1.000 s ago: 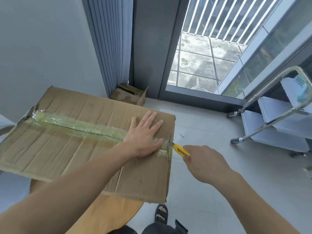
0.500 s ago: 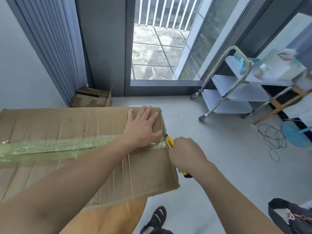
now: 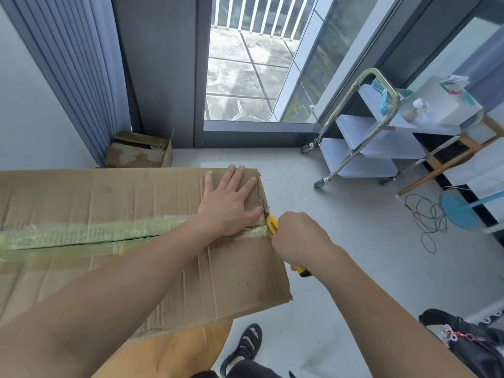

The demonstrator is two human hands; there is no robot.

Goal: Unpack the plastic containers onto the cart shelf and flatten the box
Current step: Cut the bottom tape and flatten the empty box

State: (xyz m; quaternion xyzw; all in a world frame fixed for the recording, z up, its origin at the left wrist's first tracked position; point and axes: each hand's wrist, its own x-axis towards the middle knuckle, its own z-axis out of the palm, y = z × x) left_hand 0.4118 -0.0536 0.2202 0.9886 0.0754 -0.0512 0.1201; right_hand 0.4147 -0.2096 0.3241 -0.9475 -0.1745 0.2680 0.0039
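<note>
So, step: opening the box; the cut is at the tape's right end, and unpacking looks not yet begun.
Box: closed, lying on a wooden table and overhanging its edge.
Tape: green, runs along the top seam from left to right.
Left hand: flat on the box top near the right end, fingers spread, pressing down just above the seam.
Right hand: curled round a yellow knife, just off the box's right edge.
Knife: front end touches the box edge where the tape ends; the blade itself can't be made out.
Containers: not in view; presumably inside the box.
Cart: on the floor, well apart to the right; white shelves, small items on top.
Progress: early; the box is sealed and nothing from it is on the cart.
Next: probably draw the blade leftward along the seam. That calls for a shallow cut so the contents aren't scored, and for the left hand to stay off the line.
Risk: the left thumb sits close to the tape, right by the knife.
</note>
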